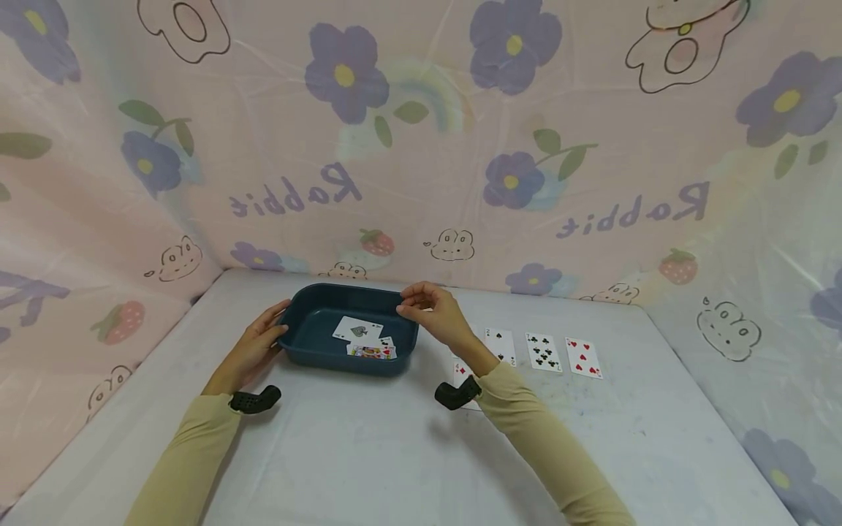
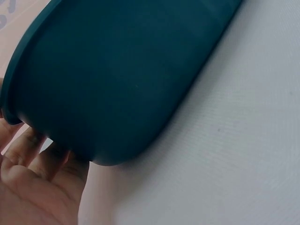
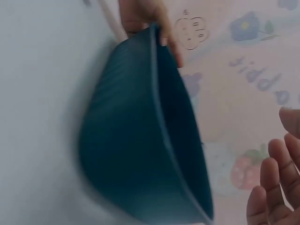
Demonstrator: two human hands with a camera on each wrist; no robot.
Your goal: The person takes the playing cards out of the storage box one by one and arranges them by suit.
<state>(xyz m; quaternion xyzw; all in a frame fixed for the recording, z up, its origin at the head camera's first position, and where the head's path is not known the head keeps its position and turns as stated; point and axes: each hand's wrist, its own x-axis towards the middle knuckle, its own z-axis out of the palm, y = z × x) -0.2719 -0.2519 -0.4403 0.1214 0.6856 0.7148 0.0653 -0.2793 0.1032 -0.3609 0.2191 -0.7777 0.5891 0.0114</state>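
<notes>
A dark teal plastic basin (image 1: 349, 361) stands on the table, with a few playing cards (image 1: 358, 330) in it, among them an ace of spades and a face card. My left hand (image 1: 253, 351) grips the basin's left end, thumb at the rim and fingers along the outside; the left wrist view shows those fingers (image 2: 35, 150) beneath the rim. Over the basin's right rim hovers my right hand (image 1: 434, 314), its fingers loosely bent. In the right wrist view the right hand (image 3: 279, 178) has its fingers apart and holds nothing.
Right of the basin, face-up cards lie spaced apart: a black-suited card (image 1: 500, 345), a clubs card (image 1: 543, 352) and a hearts card (image 1: 583, 358). Another red card (image 1: 462, 372) is partly hidden behind my right wrist. A patterned cloth (image 1: 421, 146) walls the table's back and sides.
</notes>
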